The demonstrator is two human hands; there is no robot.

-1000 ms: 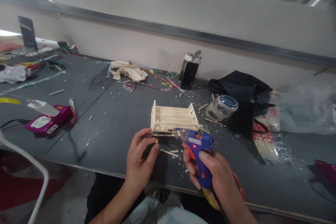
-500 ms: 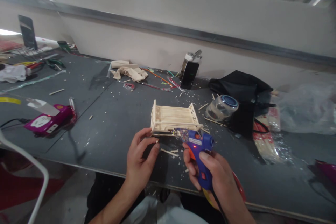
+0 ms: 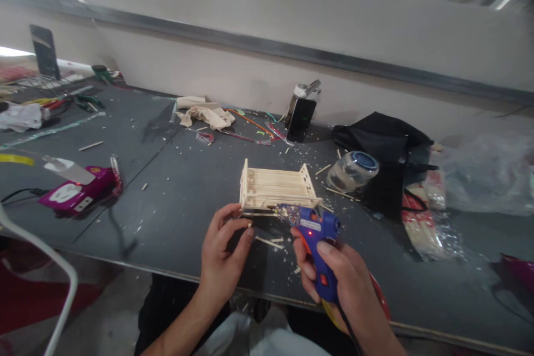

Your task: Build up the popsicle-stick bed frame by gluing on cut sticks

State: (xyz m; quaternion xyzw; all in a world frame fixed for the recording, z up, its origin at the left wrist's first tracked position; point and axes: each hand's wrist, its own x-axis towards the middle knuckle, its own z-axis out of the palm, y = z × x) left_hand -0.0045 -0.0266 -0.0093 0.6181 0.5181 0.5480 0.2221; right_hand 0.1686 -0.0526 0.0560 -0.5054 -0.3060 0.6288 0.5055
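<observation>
My right hand (image 3: 329, 267) is wrapped round a blue hot glue gun (image 3: 323, 250) with a red light lit on its side. Its nozzle points left and lies at the front edge of a small wooden stick model (image 3: 277, 183), which looks like a little bed frame. At the model's front left corner is my left hand (image 3: 227, 245), whose thumb and index finger pinch a tiny piece of wooden stick (image 3: 250, 226). Its other fingers reach the corner of the model; whether they press on it I cannot tell. Loose sticks (image 3: 270, 243) lie just in front.
A clear jar (image 3: 352, 171) with a blue lid and a black bag (image 3: 384, 139) stand to the right. Behind leans a phone (image 3: 301, 119). A purple device (image 3: 81, 192) sits at the left. Wood scraps litter the grey table (image 3: 187, 233).
</observation>
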